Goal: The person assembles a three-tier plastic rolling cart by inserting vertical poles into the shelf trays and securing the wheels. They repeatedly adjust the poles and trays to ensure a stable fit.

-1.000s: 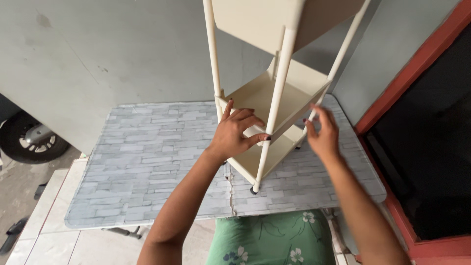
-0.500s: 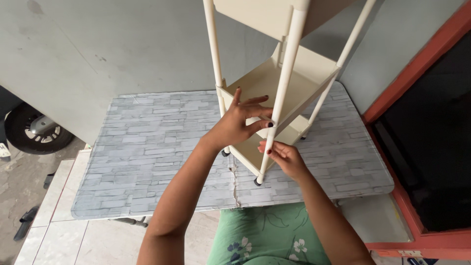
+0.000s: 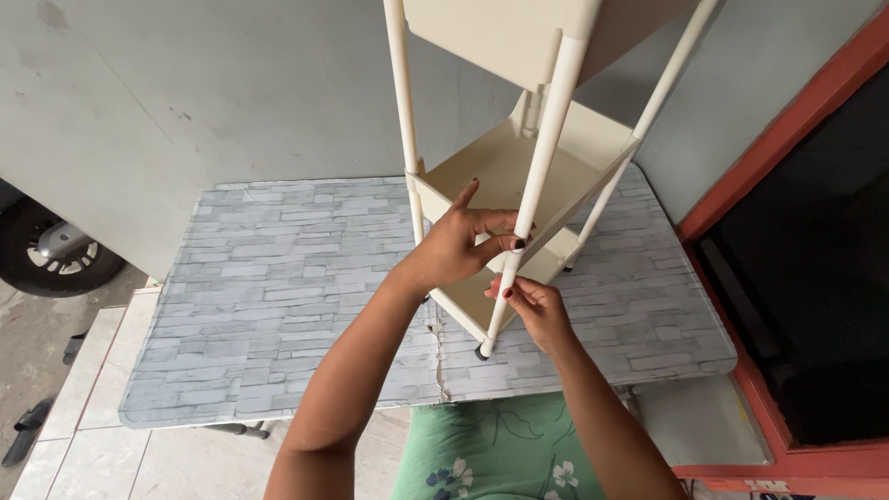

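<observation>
At centre frame, both hands are gripping the shelf rack's (image 3: 519, 167) front pole (image 3: 542, 176): left hand (image 3: 454, 250) above, right hand (image 3: 535, 310) below, steadying it upright on the surface (image 3: 278, 296).

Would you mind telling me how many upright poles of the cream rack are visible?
3: front pole between both hands, left pole, right pole. A fourth may be hidden behind the shelves.

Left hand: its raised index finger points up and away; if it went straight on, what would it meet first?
Probably the cream rack's middle shelf, just beyond the left hand; depth is unclear.
</observation>
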